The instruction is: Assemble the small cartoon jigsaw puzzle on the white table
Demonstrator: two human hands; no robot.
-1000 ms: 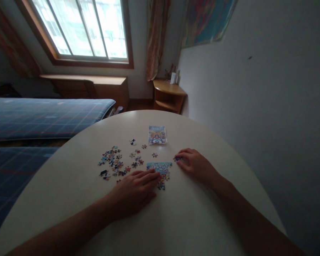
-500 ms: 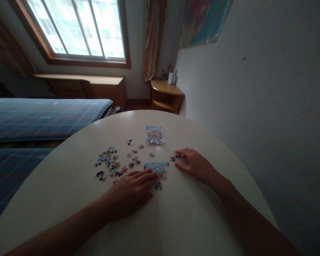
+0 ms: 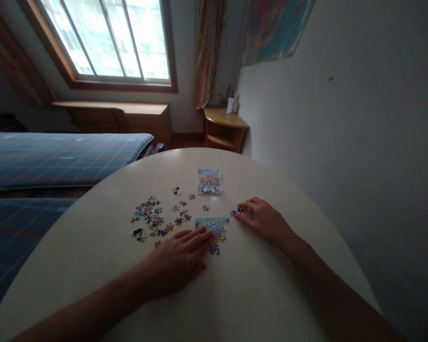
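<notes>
A partly joined jigsaw puzzle (image 3: pixel 211 222) with a blue top edge lies on the round white table (image 3: pixel 242 294). My left hand (image 3: pixel 180 254) rests over its lower left with fingers stretched out flat, hiding part of it. Right of the puzzle, my right hand (image 3: pixel 262 218) has its thumb and forefinger closed around small dark jigsaw pieces (image 3: pixel 237 212), partly covered by the fingertips. A loose pile of jigsaw pieces (image 3: pixel 151 216) spreads to the left. One single piece (image 3: pixel 206 208) lies just above the puzzle.
Behind the puzzle lies a printed picture packet (image 3: pixel 209 181). A plaid mattress (image 3: pixel 64 159) borders the table on the left, and a white wall (image 3: pixel 342 156) rises on the right. A wooden corner shelf (image 3: pixel 224 117) stands beyond the far edge.
My right thumb and forefinger have drawn closer around the dark pieces. My left hand stays on the puzzle. The whole view has shifted slightly.
</notes>
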